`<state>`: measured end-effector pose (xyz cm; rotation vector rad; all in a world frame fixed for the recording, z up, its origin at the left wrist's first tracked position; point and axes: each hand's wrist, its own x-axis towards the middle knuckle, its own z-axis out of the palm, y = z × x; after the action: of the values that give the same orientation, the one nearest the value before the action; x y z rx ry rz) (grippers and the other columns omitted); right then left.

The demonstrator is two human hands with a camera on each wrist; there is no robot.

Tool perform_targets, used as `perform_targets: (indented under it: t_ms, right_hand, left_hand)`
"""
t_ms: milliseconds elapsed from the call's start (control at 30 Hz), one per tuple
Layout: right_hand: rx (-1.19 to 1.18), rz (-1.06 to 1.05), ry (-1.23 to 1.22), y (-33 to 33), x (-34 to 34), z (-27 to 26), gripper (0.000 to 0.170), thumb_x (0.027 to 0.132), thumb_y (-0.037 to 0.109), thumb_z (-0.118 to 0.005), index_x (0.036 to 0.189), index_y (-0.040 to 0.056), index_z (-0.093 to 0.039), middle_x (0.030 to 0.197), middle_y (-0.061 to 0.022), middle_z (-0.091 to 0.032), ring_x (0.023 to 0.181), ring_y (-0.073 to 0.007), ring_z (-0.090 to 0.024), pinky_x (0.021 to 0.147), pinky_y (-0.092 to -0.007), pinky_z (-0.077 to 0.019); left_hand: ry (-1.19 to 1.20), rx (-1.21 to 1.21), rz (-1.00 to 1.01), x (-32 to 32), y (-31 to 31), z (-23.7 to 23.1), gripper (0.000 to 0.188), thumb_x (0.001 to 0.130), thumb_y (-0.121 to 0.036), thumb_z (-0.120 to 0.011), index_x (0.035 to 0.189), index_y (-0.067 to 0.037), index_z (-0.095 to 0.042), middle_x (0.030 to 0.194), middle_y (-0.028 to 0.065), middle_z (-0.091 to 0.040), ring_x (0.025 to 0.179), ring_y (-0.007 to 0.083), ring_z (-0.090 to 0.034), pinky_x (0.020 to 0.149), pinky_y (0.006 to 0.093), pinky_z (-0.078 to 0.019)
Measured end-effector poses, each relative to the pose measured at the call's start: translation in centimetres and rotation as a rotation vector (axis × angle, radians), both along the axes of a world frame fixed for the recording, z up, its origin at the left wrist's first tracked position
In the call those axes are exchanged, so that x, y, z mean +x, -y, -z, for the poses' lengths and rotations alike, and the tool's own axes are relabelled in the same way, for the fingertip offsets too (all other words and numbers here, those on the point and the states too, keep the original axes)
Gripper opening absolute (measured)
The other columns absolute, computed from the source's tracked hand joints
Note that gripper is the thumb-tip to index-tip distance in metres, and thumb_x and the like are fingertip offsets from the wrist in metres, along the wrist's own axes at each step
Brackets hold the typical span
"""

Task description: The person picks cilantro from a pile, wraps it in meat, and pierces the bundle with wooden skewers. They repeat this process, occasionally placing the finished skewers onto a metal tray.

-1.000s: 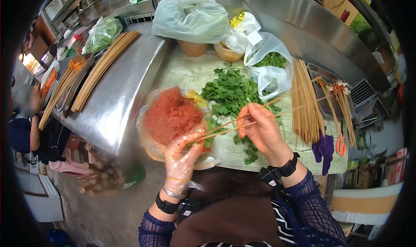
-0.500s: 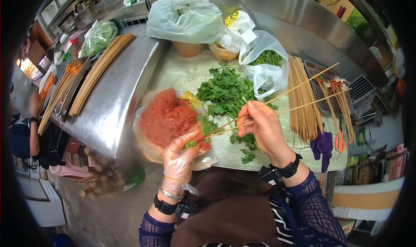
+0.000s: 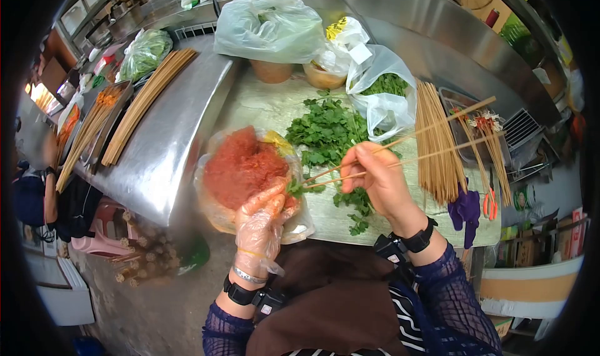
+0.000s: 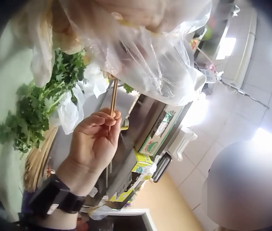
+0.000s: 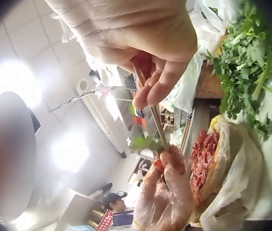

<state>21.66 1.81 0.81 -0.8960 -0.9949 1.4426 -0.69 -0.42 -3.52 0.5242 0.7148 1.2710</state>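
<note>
My left hand [image 3: 255,223], in a clear plastic glove, pinches a bit of red minced meat [image 5: 159,166] with a green cilantro sprig [image 3: 295,188] by its fingertips. Two thin wooden skewers [image 3: 400,162] point into that spot, their tips at the gloved fingers. Bare, my right hand [image 3: 379,176] pinches the skewers partway along, with their far ends spread out to the right. Beneath and behind the left hand, a heap of red minced meat [image 3: 240,165] fills a bag-lined container [image 3: 209,215]. A cilantro bunch [image 3: 328,128] lies on the pale board between the hands and the bags.
Loose skewers [image 3: 437,150] lie in a bundle at the right, near filled skewers [image 3: 490,137], a purple glove [image 3: 464,215] and orange-handled scissors [image 3: 491,206]. Plastic bags [image 3: 272,28] stand at the back. More skewers [image 3: 147,106] rest on the steel counter [image 3: 175,118] at the left.
The skewers have drawn to the right, their tips shifting from the gloved palm to the fingertips. My left fingers have closed together, and the cilantro sprig now sticks out beyond them.
</note>
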Motion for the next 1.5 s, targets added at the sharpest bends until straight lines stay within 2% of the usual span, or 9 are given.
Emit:
perform_targets:
  t_ms: [200, 300, 333, 733, 1033, 1233, 1333, 1467, 1500]
  right_hand:
    - [0.328, 0.078, 0.099, 2.8, -1.1, 0.7, 0.032, 0.099, 0.024, -0.041, 0.091, -0.0025, -0.057, 0.086, -0.0133, -0.060, 0.069, -0.0206, -0.065, 0.068, -0.0308, -0.0521]
    - [0.518, 0.092, 0.265, 3.7, -2.2, 1.4, 0.030, 0.098, 0.021, -0.042, 0.091, -0.0036, -0.059, 0.089, -0.0143, -0.060, 0.070, -0.0196, -0.065, 0.069, -0.0296, -0.0515]
    - [0.565, 0.135, 0.317, 3.7, -2.7, 1.3, 0.033, 0.099, 0.024, -0.042, 0.087, -0.0016, -0.059, 0.083, -0.0138, -0.058, 0.067, -0.0200, -0.064, 0.064, -0.0296, -0.0508]
    - [0.744, 0.136, 0.491, 4.4, -3.7, 1.0, 0.018, 0.093, 0.011, -0.051, 0.091, -0.0025, -0.062, 0.089, -0.0136, -0.062, 0.074, -0.0198, -0.063, 0.068, -0.0287, -0.0499]
    - [0.768, 0.107, 0.561, 3.8, -4.2, -0.2, 0.009, 0.087, 0.004, -0.056, 0.091, -0.0016, -0.063, 0.086, -0.0128, -0.062, 0.073, -0.0231, -0.062, 0.066, -0.0303, -0.0503]
    - [0.981, 0.168, 0.719, 3.2, -5.2, 0.5, 0.013, 0.077, 0.001, -0.063, 0.090, 0.0021, -0.063, 0.092, -0.0116, -0.063, 0.075, -0.0270, -0.061, 0.067, -0.0339, -0.0492]
    - [1.067, 0.260, 0.844, 2.2, -6.0, 0.9, 0.013, 0.082, 0.011, -0.060, 0.089, 0.0024, -0.066, 0.087, -0.0111, -0.062, 0.077, -0.0252, -0.057, 0.068, -0.0338, -0.0450]
    - [0.897, 0.267, 0.823, 1.8, -6.8, 1.8, 0.016, 0.078, 0.015, -0.065, 0.091, 0.0053, -0.066, 0.082, -0.0072, -0.058, 0.074, -0.0270, -0.055, 0.066, -0.0361, -0.0438]
    - [0.846, 0.225, 0.625, 2.1, -6.6, 2.0, 0.015, 0.081, 0.014, -0.063, 0.092, 0.0039, -0.066, 0.082, -0.0084, -0.058, 0.069, -0.0235, -0.055, 0.062, -0.0333, -0.0436]
  left_hand:
    - [0.283, -0.036, -0.182, -0.7, -0.9, 0.0, 0.026, 0.089, -0.002, -0.055, 0.114, 0.006, -0.054, 0.114, 0.0138, -0.057, 0.105, 0.0303, -0.058, 0.089, 0.0414, -0.0524]
    - [0.362, -0.063, -0.183, -0.3, -1.2, 0.1, 0.026, 0.089, -0.003, -0.055, 0.114, 0.006, -0.053, 0.115, 0.0140, -0.056, 0.106, 0.0307, -0.057, 0.091, 0.0419, -0.0514]
    - [0.383, -0.071, -0.180, -0.2, -1.2, 0.1, 0.026, 0.089, -0.003, -0.055, 0.114, 0.006, -0.053, 0.116, 0.0141, -0.056, 0.107, 0.0307, -0.056, 0.091, 0.0420, -0.0511]
    - [0.347, -0.010, -0.197, 0.9, -0.5, -0.4, 0.028, 0.090, -0.007, -0.057, 0.115, 0.004, -0.054, 0.115, 0.0127, -0.058, 0.106, 0.0274, -0.057, 0.093, 0.0392, -0.0490]
    - [0.112, 0.113, -0.317, 1.4, -0.5, 0.3, 0.025, 0.089, -0.005, -0.057, 0.114, 0.000, -0.055, 0.112, 0.0103, -0.060, 0.102, 0.0256, -0.060, 0.089, 0.0379, -0.0535]
    - [0.033, 0.174, -0.381, 1.2, -0.6, 0.7, 0.022, 0.088, 0.000, -0.058, 0.110, 0.003, -0.060, 0.114, 0.0121, -0.061, 0.104, 0.0197, -0.059, 0.091, 0.0340, -0.0507]
    - [-0.033, 0.173, -0.370, 1.6, -0.3, 1.3, 0.020, 0.088, 0.000, -0.059, 0.108, 0.003, -0.061, 0.110, 0.0113, -0.063, 0.101, 0.0184, -0.060, 0.089, 0.0309, -0.0504]
    - [-0.127, 0.232, -0.337, 1.6, -0.6, 1.1, 0.022, 0.089, -0.002, -0.057, 0.111, 0.002, -0.059, 0.110, 0.0096, -0.062, 0.095, 0.0153, -0.060, 0.084, 0.0267, -0.0500]
    - [-0.149, 0.331, -0.326, 1.3, -0.7, -0.1, 0.023, 0.089, -0.004, -0.057, 0.112, 0.000, -0.058, 0.110, 0.0088, -0.062, 0.095, 0.0154, -0.060, 0.084, 0.0279, -0.0505]
